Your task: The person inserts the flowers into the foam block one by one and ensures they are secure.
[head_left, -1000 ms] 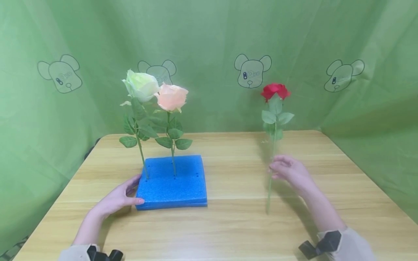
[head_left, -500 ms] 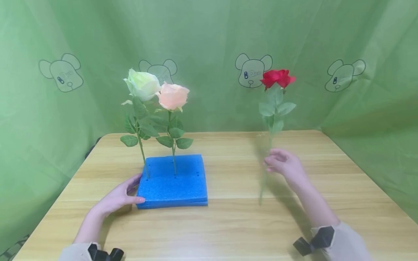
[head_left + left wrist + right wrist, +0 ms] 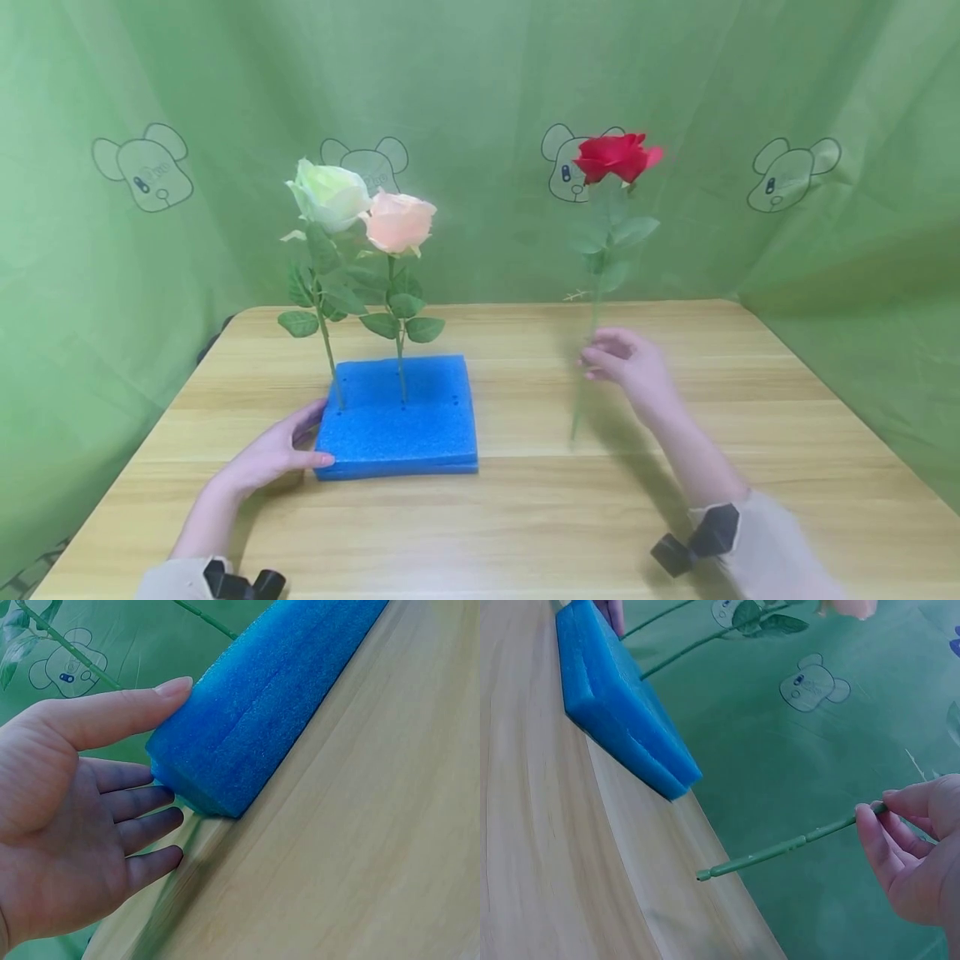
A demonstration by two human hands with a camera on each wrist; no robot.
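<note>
My right hand (image 3: 630, 371) pinches the stem of a red rose (image 3: 617, 158) between thumb and fingertips, to the right of a blue foam block (image 3: 397, 437). The rose stands nearly upright, and the bare lower end of its stem (image 3: 765, 855) sticks out below the fingers. At the block's left front corner lies my left hand (image 3: 270, 454); its thumb (image 3: 120, 716) touches the upper edge, while the other fingers extend straight along the side. A pale green-white rose (image 3: 330, 198) and a pink rose (image 3: 399, 222) stand in the block.
Small dark holes dot the top of the foam block. It sits on a light wooden table (image 3: 525, 517), left of the middle. Behind hangs a green curtain (image 3: 480, 100) with printed bear heads. The green-white and pink blooms nearly touch.
My right hand has moved left and away from me, raising the red rose and bringing it nearer the foam block. The left hand and the block stay in place.
</note>
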